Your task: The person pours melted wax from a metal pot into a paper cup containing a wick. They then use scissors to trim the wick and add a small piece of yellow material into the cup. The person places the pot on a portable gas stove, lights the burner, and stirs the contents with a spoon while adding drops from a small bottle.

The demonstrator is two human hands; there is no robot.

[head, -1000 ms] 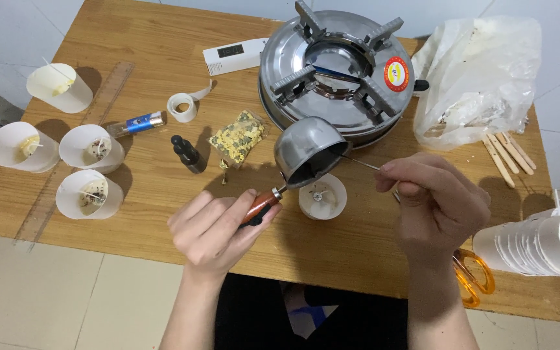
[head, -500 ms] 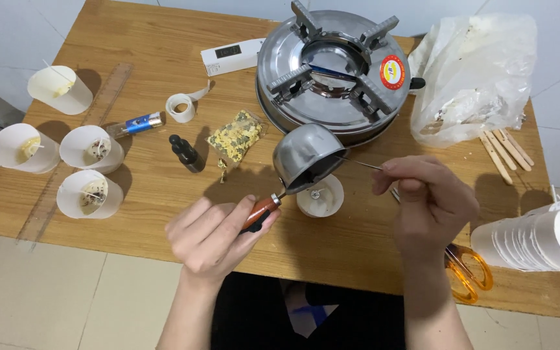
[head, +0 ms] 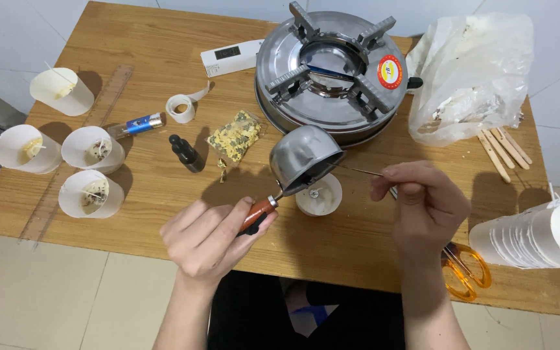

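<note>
Our left hand [head: 212, 240] sits low and near the body, back of the hand toward the camera, fingers curled around a handle with the thumb laid along it. Our left forearm rises bare from the bottom edge. Our right hand [head: 422, 204] is higher and further out, knuckles up, fingertips [head: 384, 178] pinched together on something thin. Its wrist bends slightly, forearm running straight down.

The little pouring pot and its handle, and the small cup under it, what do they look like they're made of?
The pouring pot looks like polished metal, probably steel: grey, with soft reflections. Its handle, held in the left hand, is glossy reddish brown, perhaps varnished wood. The small cup looks like thin white paper, matte; plastic can't be excluded.
</note>
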